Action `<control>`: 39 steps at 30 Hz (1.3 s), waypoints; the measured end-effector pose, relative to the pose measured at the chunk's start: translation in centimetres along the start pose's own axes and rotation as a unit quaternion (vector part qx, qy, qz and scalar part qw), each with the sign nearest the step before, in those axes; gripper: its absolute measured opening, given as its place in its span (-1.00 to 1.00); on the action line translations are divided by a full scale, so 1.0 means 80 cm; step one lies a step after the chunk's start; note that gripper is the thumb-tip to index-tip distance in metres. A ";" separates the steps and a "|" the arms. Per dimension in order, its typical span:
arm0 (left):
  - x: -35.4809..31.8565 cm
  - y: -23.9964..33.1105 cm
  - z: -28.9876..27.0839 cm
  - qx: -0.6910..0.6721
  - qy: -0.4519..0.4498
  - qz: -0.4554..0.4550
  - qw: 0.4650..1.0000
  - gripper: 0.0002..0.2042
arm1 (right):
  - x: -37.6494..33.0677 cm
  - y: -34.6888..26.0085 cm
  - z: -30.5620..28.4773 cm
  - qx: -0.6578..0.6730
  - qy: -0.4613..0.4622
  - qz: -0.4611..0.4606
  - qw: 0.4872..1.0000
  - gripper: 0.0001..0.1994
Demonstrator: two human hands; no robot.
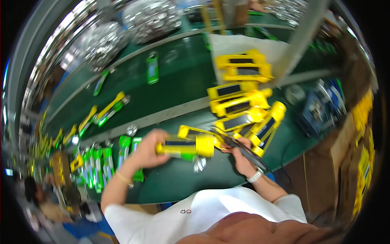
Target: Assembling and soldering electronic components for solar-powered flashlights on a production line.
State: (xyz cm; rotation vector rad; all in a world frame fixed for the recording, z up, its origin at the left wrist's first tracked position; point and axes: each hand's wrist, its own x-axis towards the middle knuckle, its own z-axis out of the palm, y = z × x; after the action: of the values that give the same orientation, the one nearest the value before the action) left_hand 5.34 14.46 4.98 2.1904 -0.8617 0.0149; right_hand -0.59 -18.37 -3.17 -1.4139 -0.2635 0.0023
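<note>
The left hand [147, 152] was wrapped around the tail end of a yellow flashlight [187, 146], fingers curled tight on its body, holding it level above the green worktable [178, 81]. A dark solar strip ran along the flashlight's upper face and a green part showed beneath it; motion blur smeared the details, so the seams between the parts could not be made out. The right hand [243, 156] sat at the flashlight's wide head end, fingers bent around a black cable [248, 152] that looped past the wrist; whether those fingertips also touched the head was hidden by the flashlight itself. A pale wristband [255, 175] ringed the right wrist.

Just beyond the right hand lay a pile of yellow flashlights [243, 107], stacked at angles so that several were partly covered by others. To the left of the left hand stood a row of green flashlight parts [101, 162], half blurred. Further back a single green flashlight [152, 68] lay on the belt, and heaps of silver reflectors [150, 16] filled the top edge, cut off by the rim. A blue device [321, 107] at the right was too distorted to identify.
</note>
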 end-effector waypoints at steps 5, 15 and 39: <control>0.074 -0.134 -0.086 0.140 0.048 -0.200 0.969 -0.54 | 0.001 -0.005 -0.003 0.055 -0.021 0.014 0.998 -0.67; 0.234 -0.249 -0.126 0.074 0.059 -0.437 0.895 0.00 | 0.001 0.006 -0.006 -0.018 0.012 0.040 0.999 -0.51; -0.066 0.065 0.104 0.227 0.107 0.000 0.968 -0.56 | -0.011 -0.019 -0.019 0.096 0.143 -0.019 0.985 -0.75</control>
State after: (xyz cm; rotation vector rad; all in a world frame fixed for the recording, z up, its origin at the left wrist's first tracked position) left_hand -3.84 9.47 1.08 2.5510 -0.7901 0.4838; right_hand -1.44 -20.26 -2.05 -1.1999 -0.0503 -0.2016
